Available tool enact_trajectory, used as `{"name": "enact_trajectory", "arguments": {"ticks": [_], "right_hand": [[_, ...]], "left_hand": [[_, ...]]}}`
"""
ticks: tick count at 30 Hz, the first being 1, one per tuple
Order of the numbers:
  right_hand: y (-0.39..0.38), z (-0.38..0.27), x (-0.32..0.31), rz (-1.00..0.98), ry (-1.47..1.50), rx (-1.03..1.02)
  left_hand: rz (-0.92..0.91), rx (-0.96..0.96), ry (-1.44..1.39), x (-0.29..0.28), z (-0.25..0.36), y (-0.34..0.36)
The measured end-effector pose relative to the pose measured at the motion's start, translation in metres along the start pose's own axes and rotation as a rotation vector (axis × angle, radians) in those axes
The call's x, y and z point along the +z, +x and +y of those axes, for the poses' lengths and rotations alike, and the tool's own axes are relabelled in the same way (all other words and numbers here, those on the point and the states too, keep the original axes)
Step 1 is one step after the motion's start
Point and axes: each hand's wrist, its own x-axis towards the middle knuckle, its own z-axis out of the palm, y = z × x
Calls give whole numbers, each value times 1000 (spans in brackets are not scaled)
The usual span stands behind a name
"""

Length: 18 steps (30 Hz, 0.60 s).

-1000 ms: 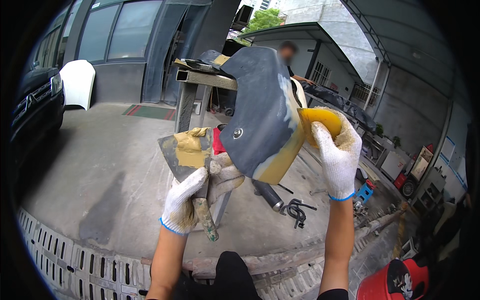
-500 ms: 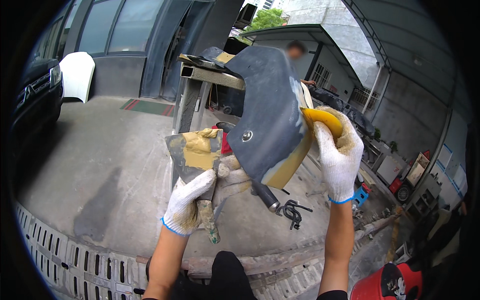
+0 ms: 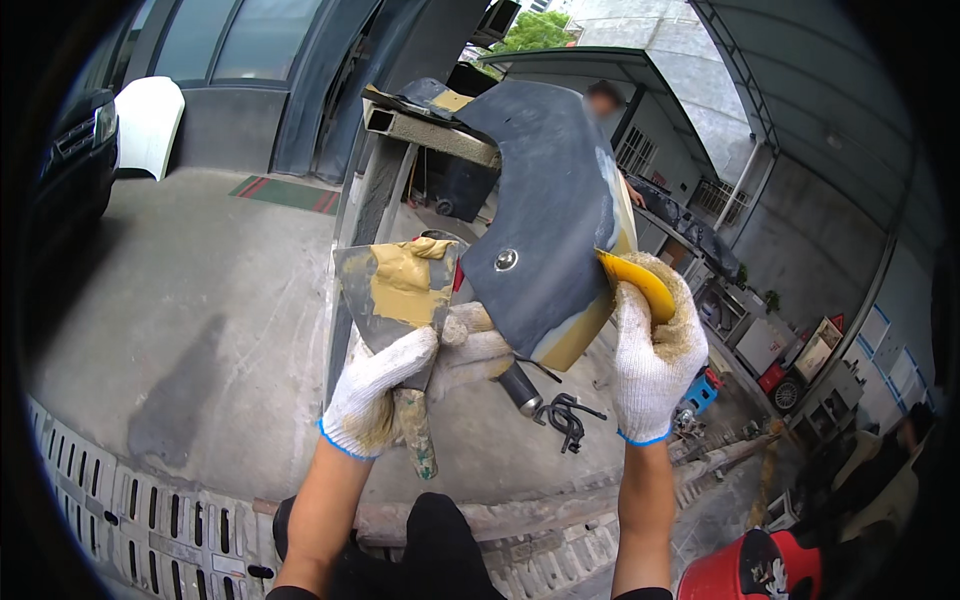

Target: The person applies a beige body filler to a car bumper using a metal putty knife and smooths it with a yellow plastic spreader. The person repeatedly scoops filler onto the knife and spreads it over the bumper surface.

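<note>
My left hand (image 3: pixel 372 395), in a white knit glove, is closed around the handle of a putty knife (image 3: pixel 362 322). Tan filler paste (image 3: pixel 405 285) is heaped and smeared across its wide blade. In my gloved right hand (image 3: pixel 655 365) a curved yellow spreader (image 3: pixel 640 280) is pinched between thumb and fingers. Its tip meets the right-hand edge of a dark grey car body panel (image 3: pixel 550 190). Tan filler covers the panel's lower corner (image 3: pixel 572 345), with paler patches along that edge. Some left fingers extend behind the knife, near the panel's lower left side.
A metal stand (image 3: pixel 435 140) supports the panel. Black clamp-like parts (image 3: pixel 568 420) lie on the floor beneath. A red bucket (image 3: pixel 745 570) is at lower right, a slotted drain grate (image 3: pixel 150 510) at lower left. A dark car (image 3: pixel 75 170) stands at left; another person (image 3: pixel 603 98) is behind the panel.
My right hand has moved down along the panel's right edge with the yellow spreader. The left hand keeps its hold on the putty knife. The whole view has shifted slightly.
</note>
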Motion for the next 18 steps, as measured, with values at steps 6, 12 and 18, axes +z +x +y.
{"name": "enact_trajectory", "arguments": {"ticks": [6, 12, 18], "right_hand": [[-25, -14, 10, -12, -108, -141], [-53, -30, 25, -12, -119, -250], [-106, -39, 31, -286, -91, -423]], "left_hand": [[59, 43, 162, 6, 3, -8], [-130, 62, 11, 12, 13, -17], [-194, 193, -54, -6, 23, -23]]}}
